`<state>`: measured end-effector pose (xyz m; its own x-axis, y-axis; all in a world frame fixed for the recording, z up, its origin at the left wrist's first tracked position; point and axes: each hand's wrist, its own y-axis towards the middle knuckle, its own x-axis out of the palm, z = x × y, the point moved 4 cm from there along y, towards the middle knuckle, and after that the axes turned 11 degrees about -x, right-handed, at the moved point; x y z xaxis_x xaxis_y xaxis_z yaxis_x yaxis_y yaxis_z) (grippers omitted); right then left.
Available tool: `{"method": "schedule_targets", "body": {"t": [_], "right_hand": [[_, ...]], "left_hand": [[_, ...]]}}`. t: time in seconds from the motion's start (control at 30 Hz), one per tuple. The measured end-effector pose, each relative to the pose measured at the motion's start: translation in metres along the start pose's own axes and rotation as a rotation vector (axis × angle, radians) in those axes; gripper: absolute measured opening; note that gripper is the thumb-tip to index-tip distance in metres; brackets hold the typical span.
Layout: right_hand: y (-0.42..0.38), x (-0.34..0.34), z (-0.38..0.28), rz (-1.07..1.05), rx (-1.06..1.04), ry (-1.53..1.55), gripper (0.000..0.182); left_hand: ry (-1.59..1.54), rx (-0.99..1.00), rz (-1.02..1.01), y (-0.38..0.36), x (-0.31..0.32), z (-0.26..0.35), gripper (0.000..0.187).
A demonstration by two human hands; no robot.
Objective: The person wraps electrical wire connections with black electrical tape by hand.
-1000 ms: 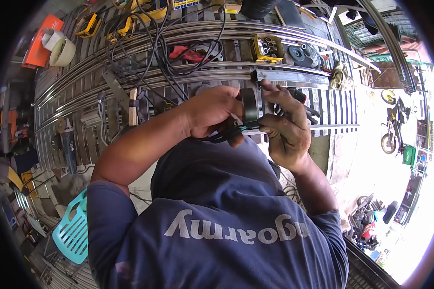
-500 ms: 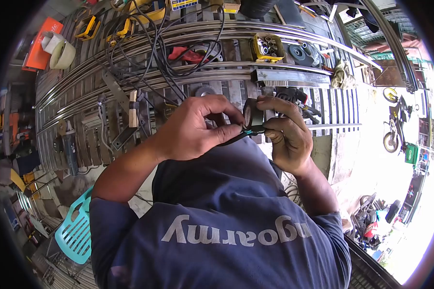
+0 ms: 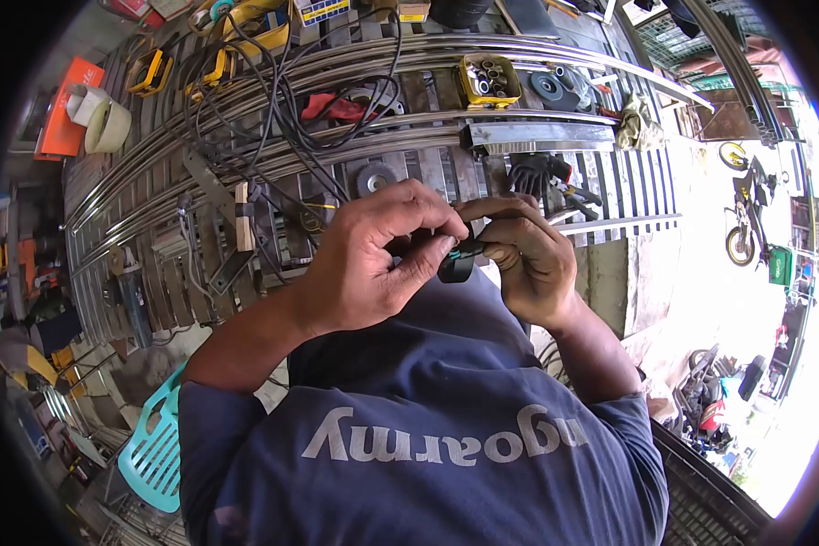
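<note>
My left hand (image 3: 369, 250) and my right hand (image 3: 530, 255) meet in front of my chest, above the near edge of the slatted metal bench. Both pinch a small dark object (image 3: 458, 266) with a rounded black part hanging below the fingertips and a bit of teal on it. The fingers partly hide it, so I cannot make out exactly what it is. Beyond my hands, a round grinding disc (image 3: 375, 179) and a black glove (image 3: 532, 175) lie on the bench.
Long metal tubes (image 3: 337, 62) and tangled black cables (image 3: 287, 109) cross the bench (image 3: 428, 168). A yellow bin of metal rings (image 3: 489, 80) stands near a square tube (image 3: 541, 135). A teal chair (image 3: 155, 455) is at the lower left, a motorcycle (image 3: 744, 214) at the right.
The dark object has turned, its rounded part now hanging below the fingertips rather than standing above them. The right fingers have come closer to the left, and the view has shifted slightly.
</note>
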<state>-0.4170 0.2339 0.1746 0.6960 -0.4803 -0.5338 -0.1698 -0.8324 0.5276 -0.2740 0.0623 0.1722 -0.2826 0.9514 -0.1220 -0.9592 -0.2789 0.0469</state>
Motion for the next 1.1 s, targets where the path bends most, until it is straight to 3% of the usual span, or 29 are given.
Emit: {"method": "schedule_targets", "body": {"t": [0.1,0.3,0.43,0.67,0.77,0.97,1.1], "right_hand": [[-0.004,0.001,0.001,0.019,0.010,0.009,0.006],[-0.005,0.002,0.000,0.134,-0.002,0.009,0.008],[-0.007,0.006,0.001,0.174,0.009,-0.039,0.010],[-0.005,0.004,-0.002,0.149,0.030,-0.083,0.012],[-0.005,0.006,-0.002,0.155,0.020,-0.061,0.011],[-0.010,0.013,-0.005,0.173,0.117,0.058,0.008],[-0.011,0.014,-0.006,0.193,0.152,0.125,0.006]], "left_hand": [[0.170,0.144,0.020,-0.003,0.004,0.004,0.015],[-0.094,0.058,0.171,-0.018,0.013,-0.010,0.041],[0.361,0.276,0.285,-0.025,0.021,-0.004,0.063],[0.397,0.434,0.215,-0.021,0.023,-0.008,0.052],[0.349,0.400,0.190,-0.020,0.022,-0.009,0.045],[0.598,0.567,0.155,-0.023,0.021,-0.008,0.049],[0.466,0.465,0.155,-0.018,0.015,-0.009,0.040]]}}
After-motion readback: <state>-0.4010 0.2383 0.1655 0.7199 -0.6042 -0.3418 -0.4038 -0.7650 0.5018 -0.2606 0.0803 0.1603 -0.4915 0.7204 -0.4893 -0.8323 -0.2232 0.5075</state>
